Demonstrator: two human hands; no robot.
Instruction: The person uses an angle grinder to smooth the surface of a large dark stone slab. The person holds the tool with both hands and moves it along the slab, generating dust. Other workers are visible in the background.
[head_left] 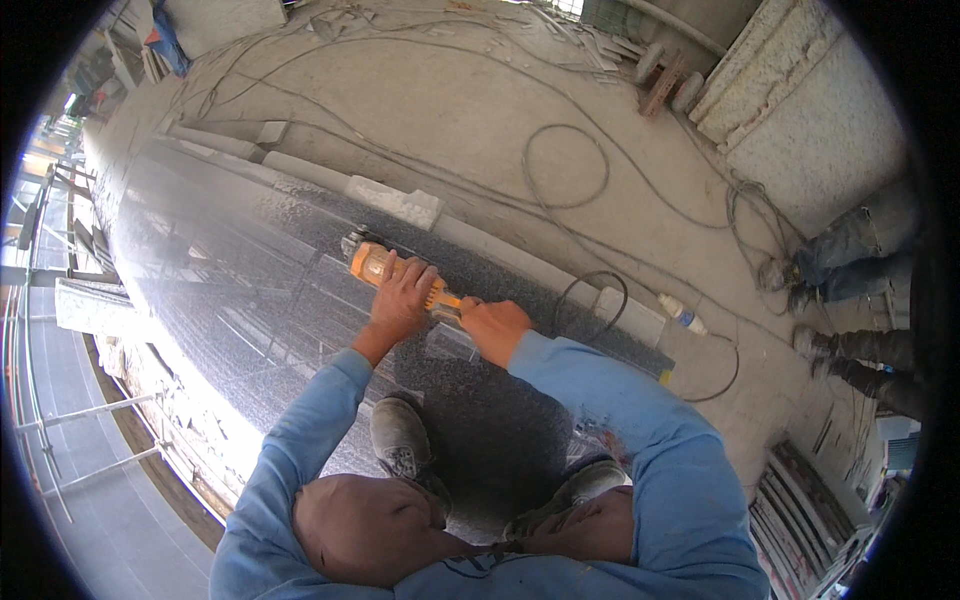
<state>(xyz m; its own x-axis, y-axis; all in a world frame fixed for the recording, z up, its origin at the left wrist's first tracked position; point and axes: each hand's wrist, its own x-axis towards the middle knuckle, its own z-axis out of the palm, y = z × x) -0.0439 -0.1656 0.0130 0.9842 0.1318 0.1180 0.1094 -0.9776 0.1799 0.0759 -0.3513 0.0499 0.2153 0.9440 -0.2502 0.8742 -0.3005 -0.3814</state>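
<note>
Long dark stone slab (270, 270) beneath the person, pale haze over its far-left end. An orange power grinder (375, 264) lies over the slab's middle. A grey boot (400, 437) appears planted on the slab's near side; slick or dusty stone could make it slip. A black cord (626, 293) loops over the slab's right part; a snag might jerk the grinder. The left hand (402, 292) has its grip around the grinder's body, the right hand (495, 322) around its rear; if either loosens, the metal head (354, 240) could kick.
</note>
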